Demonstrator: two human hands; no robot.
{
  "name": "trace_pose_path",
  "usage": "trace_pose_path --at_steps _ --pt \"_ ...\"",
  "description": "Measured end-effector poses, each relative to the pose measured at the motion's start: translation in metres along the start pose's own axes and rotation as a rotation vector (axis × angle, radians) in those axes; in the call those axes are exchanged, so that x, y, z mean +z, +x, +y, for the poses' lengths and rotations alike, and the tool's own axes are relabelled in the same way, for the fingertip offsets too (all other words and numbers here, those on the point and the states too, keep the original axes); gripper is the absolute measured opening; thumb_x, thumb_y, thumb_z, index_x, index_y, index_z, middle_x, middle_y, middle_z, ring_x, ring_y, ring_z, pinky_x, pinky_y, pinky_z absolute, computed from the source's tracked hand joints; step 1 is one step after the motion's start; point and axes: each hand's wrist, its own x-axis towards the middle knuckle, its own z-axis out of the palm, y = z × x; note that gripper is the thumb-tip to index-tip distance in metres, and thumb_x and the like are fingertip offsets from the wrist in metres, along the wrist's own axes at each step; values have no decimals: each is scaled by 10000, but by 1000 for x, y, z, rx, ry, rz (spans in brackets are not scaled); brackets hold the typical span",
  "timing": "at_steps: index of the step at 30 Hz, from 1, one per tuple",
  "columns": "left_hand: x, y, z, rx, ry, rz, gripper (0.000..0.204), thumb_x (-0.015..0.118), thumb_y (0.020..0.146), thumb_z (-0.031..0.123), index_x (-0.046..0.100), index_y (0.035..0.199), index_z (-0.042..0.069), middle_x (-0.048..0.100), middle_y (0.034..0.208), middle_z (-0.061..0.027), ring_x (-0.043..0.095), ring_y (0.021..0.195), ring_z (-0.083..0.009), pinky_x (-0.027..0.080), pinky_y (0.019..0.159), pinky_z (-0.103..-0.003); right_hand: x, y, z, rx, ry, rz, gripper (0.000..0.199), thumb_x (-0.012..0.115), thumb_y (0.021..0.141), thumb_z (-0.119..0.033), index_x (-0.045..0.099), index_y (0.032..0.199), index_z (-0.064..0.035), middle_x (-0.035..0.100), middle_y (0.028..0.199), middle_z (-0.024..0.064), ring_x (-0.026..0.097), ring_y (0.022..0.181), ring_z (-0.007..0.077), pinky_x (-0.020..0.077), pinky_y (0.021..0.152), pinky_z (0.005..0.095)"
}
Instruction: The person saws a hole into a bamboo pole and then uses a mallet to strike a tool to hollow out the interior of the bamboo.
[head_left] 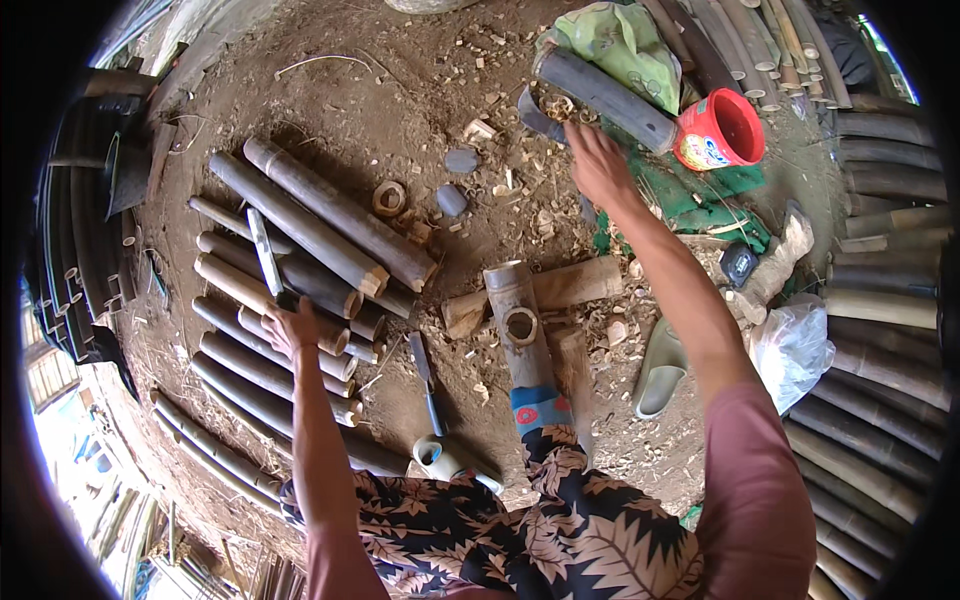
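Note:
My left hand is closed round the dark handle of a knife with a long pale blade, above a row of cut bamboo poles. Farther off to the right, my right hand has its fingers closed at the end of a dark curved piece of bamboo. Between my arms lies a bamboo tube with a round hole cut in its side, resting across a wooden block. My foot in a blue sock is against the tube's near end.
A chisel-like tool with a blue handle lies left of the tube. A red bucket lies tipped beside a thick bamboo pole. A tape measure, a slipper and a plastic bag lie right. Stacked bamboo lines the right edge.

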Motion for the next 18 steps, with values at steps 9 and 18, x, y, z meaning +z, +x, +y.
trace_pose_path --at_steps 9,18 --pt "-69 -210 59 639 -466 -463 492 703 806 107 515 1249 3 544 1183 -206 487 1144 -400 407 979 -496 -50 -18 9 7 791 110 308 485 982 -153 479 1252 -5 564 981 206 611 870 294 477 755 462" --pt "-83 -316 62 761 -643 -1091 226 703 844 157 658 1014 15 668 1007 -164 650 938 -351 517 824 -414 -182 -49 217 1047 1134 -69 327 510 971 -251 548 1102 46 629 846 136 672 694 239 612 599 414"
